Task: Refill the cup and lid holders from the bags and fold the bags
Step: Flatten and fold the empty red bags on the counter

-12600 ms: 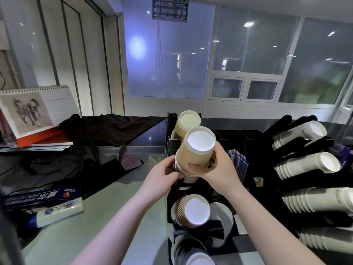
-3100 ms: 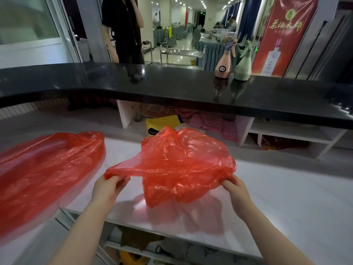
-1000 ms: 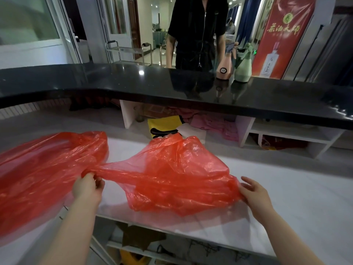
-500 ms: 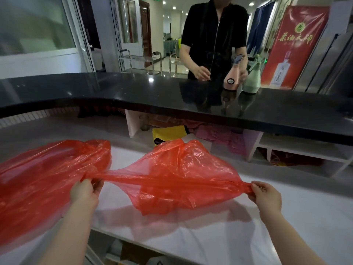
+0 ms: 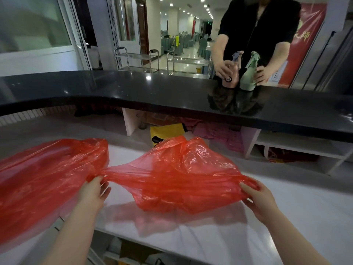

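Red bag (image 5: 179, 175) hiding right fingers (image 5: 246, 188)

Bright, even light falls from recessed ceiling lamps (image 5: 202, 0) in the hall behind, and their glare shows as small white spots on the glossy black counter (image 5: 149, 78). The translucent red bag (image 5: 177, 175) glows and casts a soft reddish shadow onto the white worktop (image 5: 305, 217) beneath it. The wide lens bows straight lines near the edges, and the person behind the counter (image 5: 257, 25) and the two spray bottles (image 5: 248, 79) look smeared with motion blur.
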Motion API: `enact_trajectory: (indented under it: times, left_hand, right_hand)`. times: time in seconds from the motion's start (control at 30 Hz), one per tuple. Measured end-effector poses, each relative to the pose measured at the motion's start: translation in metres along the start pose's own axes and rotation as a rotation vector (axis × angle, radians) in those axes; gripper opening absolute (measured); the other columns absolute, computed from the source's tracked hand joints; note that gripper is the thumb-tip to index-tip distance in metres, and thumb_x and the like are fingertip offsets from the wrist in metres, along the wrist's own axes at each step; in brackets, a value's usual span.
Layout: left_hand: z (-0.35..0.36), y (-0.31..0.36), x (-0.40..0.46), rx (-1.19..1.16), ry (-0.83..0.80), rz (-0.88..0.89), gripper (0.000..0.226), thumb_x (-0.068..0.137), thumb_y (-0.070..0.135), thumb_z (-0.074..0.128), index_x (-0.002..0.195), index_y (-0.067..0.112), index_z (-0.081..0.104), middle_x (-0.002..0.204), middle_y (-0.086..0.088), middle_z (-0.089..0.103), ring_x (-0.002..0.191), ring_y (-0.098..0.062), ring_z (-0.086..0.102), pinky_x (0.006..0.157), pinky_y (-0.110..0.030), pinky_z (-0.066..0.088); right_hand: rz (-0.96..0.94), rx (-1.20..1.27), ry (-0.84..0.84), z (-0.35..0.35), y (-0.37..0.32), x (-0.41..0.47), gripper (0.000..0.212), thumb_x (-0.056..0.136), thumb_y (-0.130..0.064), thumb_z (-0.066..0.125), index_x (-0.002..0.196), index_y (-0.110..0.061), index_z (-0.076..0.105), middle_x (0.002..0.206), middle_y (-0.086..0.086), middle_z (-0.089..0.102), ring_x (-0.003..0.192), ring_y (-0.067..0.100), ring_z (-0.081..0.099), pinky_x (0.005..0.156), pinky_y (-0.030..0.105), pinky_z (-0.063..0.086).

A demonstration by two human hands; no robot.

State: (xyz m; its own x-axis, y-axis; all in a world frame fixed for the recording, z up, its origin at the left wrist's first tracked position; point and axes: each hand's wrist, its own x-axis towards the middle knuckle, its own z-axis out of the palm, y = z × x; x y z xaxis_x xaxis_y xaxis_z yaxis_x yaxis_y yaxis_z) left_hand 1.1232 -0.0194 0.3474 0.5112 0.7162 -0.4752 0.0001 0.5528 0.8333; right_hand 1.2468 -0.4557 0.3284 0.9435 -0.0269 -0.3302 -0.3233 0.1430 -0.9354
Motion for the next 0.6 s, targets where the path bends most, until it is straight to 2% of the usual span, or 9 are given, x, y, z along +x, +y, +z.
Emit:
enact_trajectory:
  times: [0.07,0.1,0.17,0.27,0.33,0.37,0.43,0.5,0.6]
  left_hand:
    - [-0.004,-0.002,-0.002,0.036,-0.009,-0.032,0.018,0.093,0.010,0.054,0.081,0.024,0.052,0.074,0.000,0.055,0.072,-0.012,0.054,0.082,-0.037,0.046]
    - [-0.005,-0.002,-0.004,0.038,-0.027,-0.049,0.016,0.093,0.012,0.055,0.081,0.022,0.053,0.073,0.001,0.057,0.073,-0.013,0.054,0.082,-0.039,0.046]
    - [-0.007,-0.002,-0.010,0.042,-0.074,-0.069,0.013,0.091,0.014,0.058,0.081,0.021,0.054,0.062,0.002,0.059,0.070,-0.014,0.055,0.073,-0.038,0.049]
    - [-0.010,0.001,-0.015,0.037,-0.109,-0.063,0.014,0.089,0.012,0.059,0.077,0.019,0.057,0.047,0.006,0.059,0.046,-0.007,0.055,0.053,-0.026,0.053]
    - [-0.015,0.003,-0.014,0.010,-0.082,-0.054,0.020,0.090,0.010,0.056,0.072,0.019,0.056,0.038,0.009,0.050,0.030,-0.003,0.040,0.040,-0.013,0.044]
    - [-0.018,0.003,-0.013,0.003,-0.066,-0.047,0.022,0.091,0.010,0.054,0.071,0.019,0.054,0.036,0.010,0.045,0.029,-0.003,0.035,0.038,-0.011,0.040]
    - [-0.021,0.002,-0.014,0.009,-0.049,-0.023,0.020,0.093,0.015,0.055,0.074,0.021,0.052,0.039,0.009,0.047,0.033,-0.004,0.038,0.040,-0.013,0.043]
    - [-0.023,0.000,-0.019,0.004,-0.052,-0.014,0.016,0.093,0.020,0.057,0.078,0.023,0.053,0.049,0.006,0.054,0.035,-0.004,0.047,0.049,-0.025,0.049]
    - [-0.031,-0.001,-0.023,-0.014,-0.129,-0.019,0.015,0.095,0.020,0.056,0.080,0.022,0.055,0.052,0.005,0.060,0.048,-0.007,0.058,0.068,-0.032,0.049]
  right_hand:
    - [0.024,-0.027,-0.052,-0.003,0.002,-0.004,0.033,0.082,-0.015,0.073,0.112,-0.023,0.062,0.102,0.003,0.072,0.093,0.024,0.068,0.072,0.036,0.054]
    - [0.036,-0.036,-0.079,-0.004,0.003,-0.006,0.034,0.081,-0.015,0.074,0.112,-0.023,0.062,0.101,0.003,0.073,0.094,0.025,0.069,0.073,0.036,0.054]
    - [0.035,-0.074,-0.082,-0.005,0.006,-0.011,0.035,0.079,-0.006,0.074,0.108,-0.022,0.062,0.098,0.004,0.073,0.091,0.024,0.070,0.069,0.034,0.055]
    - [-0.024,-0.159,0.097,-0.006,0.011,-0.017,0.033,0.078,0.012,0.063,0.100,-0.013,0.065,0.089,0.009,0.069,0.078,0.025,0.066,0.063,0.032,0.053]
    - [-0.069,-0.227,0.282,-0.007,0.014,-0.021,0.032,0.077,0.013,0.051,0.096,-0.008,0.068,0.077,0.012,0.065,0.066,0.026,0.059,0.060,0.033,0.049]
    - [-0.082,-0.259,0.368,-0.008,0.016,-0.023,0.033,0.077,0.012,0.047,0.093,-0.008,0.069,0.073,0.011,0.064,0.062,0.026,0.056,0.060,0.035,0.049]
    - [-0.095,-0.317,0.490,-0.007,0.022,-0.030,0.033,0.077,0.008,0.044,0.089,-0.012,0.067,0.070,0.008,0.064,0.060,0.027,0.059,0.066,0.040,0.054]
    - [-0.087,-0.341,0.540,-0.006,0.030,-0.037,0.032,0.078,0.004,0.042,0.093,-0.014,0.063,0.071,0.010,0.065,0.062,0.029,0.063,0.068,0.044,0.056]
    - [-0.032,-0.214,0.527,-0.006,0.037,-0.047,0.027,0.084,-0.001,0.039,0.096,-0.010,0.062,0.074,0.012,0.065,0.058,0.026,0.064,0.055,0.034,0.052]
